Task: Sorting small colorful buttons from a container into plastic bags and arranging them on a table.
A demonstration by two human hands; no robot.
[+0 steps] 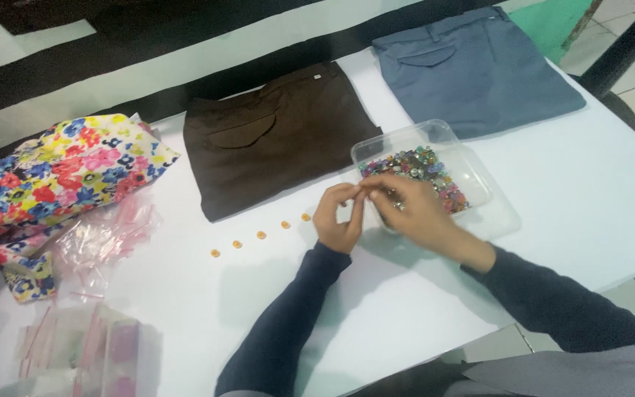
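Your left hand [339, 218] is raised over the table [589, 191] with fingers pinched toward your right hand [413, 209], whose fingertips meet it at the tray [472, 158] rim (what they pinch is too small to tell). The clear tray holds many-coloured beads [420, 167]; five orange buttons [261, 236] lie in a row just left of your hands, below the brown trousers [281, 140].

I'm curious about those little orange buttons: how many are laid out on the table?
5 orange buttons lie in a slanted row on the white table, in front of the brown trousers, just left of the left hand. The hands may hide more.
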